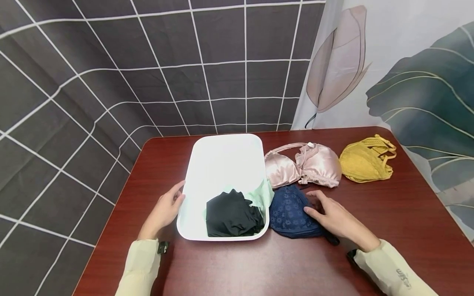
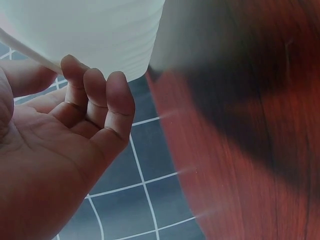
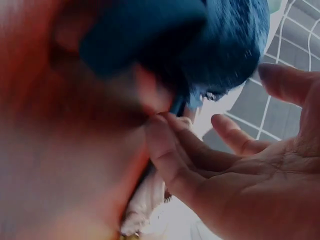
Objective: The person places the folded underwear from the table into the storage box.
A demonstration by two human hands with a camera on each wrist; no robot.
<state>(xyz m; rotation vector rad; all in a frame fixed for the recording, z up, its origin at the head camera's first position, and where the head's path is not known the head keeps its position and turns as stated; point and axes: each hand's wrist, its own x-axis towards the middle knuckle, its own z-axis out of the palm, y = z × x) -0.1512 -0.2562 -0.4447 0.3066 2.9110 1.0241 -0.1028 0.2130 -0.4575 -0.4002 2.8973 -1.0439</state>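
Observation:
My left hand is at the left side of a white plastic bin, its fingertips resting against the outer wall. In the left wrist view its fingers are bent loosely beside the rim. A folded black garment and a pale green one lie at the bin's near end; the green hangs over the right rim. My right hand is over the right side of a navy lace bra, thumb and fingers apart. Its fingertips are beside a dark strap under the cups in the right wrist view.
A pink satin bra lies behind the navy one, close against the bin's right side. Farther right is a folded mustard-yellow bra. The reddish-brown table meets a dark grid-patterned curtain at the back.

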